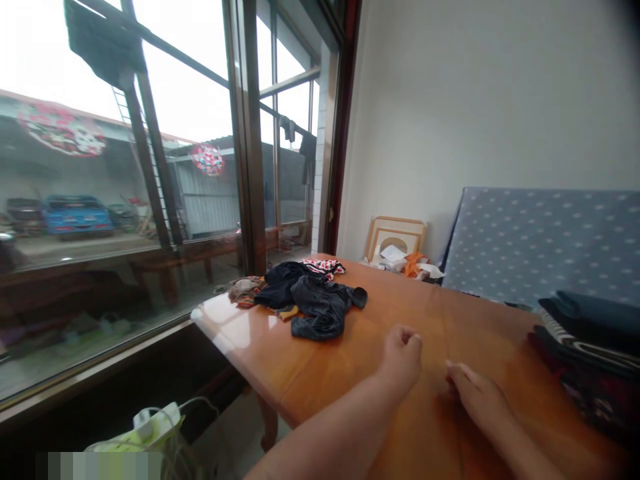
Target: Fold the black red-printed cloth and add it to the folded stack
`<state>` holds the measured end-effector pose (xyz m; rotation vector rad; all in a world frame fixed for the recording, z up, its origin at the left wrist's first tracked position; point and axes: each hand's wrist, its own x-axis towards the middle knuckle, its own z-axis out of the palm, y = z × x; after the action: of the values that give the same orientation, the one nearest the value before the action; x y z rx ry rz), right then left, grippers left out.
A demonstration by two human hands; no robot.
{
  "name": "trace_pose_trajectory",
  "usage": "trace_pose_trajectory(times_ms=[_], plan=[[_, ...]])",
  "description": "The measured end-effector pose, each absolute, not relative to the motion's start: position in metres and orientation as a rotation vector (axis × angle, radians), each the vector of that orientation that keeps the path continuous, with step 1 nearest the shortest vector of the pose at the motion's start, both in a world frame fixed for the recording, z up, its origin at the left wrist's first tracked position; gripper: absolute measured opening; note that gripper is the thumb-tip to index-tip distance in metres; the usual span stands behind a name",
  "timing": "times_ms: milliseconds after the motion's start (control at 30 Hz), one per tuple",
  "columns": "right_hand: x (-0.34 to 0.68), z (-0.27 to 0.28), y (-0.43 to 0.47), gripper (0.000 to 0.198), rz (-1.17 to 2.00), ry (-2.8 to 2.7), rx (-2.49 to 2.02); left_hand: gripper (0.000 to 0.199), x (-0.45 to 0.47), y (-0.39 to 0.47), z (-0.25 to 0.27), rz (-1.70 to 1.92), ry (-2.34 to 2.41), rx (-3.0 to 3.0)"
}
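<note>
My left hand [401,353] is curled into a loose fist over the orange wooden table [400,413], holding nothing. My right hand [477,395] rests flat on the tabletop just to its right, fingers together and stretched out, also holding nothing. A heap of unfolded clothes [307,293], mostly dark with red-patterned and tan pieces, lies at the table's far left corner, well beyond both hands. A stack of folded garments [587,347], dark and striped, sits at the table's right edge.
A large window [120,200] runs along the left, with a yard and clothes lines outside. A spotted blue mattress [540,240] leans on the back wall. Picture frames and small items [397,250] sit in the corner. A white charger with cables [150,420] lies low left.
</note>
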<state>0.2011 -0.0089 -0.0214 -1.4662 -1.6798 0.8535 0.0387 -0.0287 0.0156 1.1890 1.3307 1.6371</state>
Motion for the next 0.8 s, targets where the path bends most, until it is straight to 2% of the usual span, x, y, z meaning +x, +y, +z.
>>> trace_pose_trajectory(times_ms=[167,300,400,467,567,800], plan=[[0.202,-0.021,-0.011,0.052,0.854,-1.711,-1.452,0.023,-0.004,-0.033,0.051,1.541,1.731,1.471],[0.205,-0.023,-0.008,0.052,0.841,-1.740,-1.440,0.033,-0.061,-0.046,0.060,1.192,2.282,1.712],[0.205,-0.026,-0.004,0.053,0.861,-1.779,-1.452,0.039,-0.103,-0.055,0.051,0.895,2.572,1.637],[0.205,-0.026,-0.002,0.053,0.867,-1.791,-1.462,0.035,-0.123,-0.060,0.043,0.735,2.591,1.581],[0.204,-0.023,-0.002,0.052,0.851,-1.796,-1.467,0.026,-0.130,-0.065,0.036,0.682,2.519,1.646],[0.205,-0.019,-0.004,0.050,0.856,-1.769,-1.460,0.024,-0.051,-0.083,0.030,0.653,1.932,2.147]])
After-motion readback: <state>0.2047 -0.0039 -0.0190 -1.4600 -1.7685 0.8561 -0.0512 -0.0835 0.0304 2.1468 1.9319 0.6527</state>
